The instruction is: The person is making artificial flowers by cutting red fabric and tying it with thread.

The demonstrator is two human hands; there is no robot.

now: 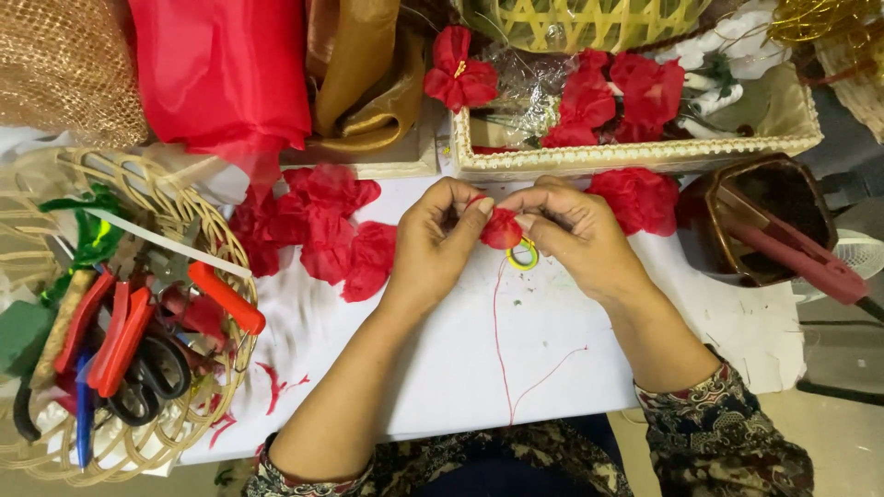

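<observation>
The hands were held together over the white surface, the left hand and right hand both pinched shut on a small red flower so its petals stayed bunched. Finished petals were piled left, within reach. A red thread hung from the flower; a yellow ring lay beneath.

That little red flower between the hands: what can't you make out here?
Head view:
- Red flower: mostly covered by the fingertips of the left hand and right hand; each grip's contact is hidden.
- Yellow-green ring: partly under the right hand.
- Red thread: too thin to trace its upper end.
- Wicker basket of tools: cut off by the left edge.
</observation>
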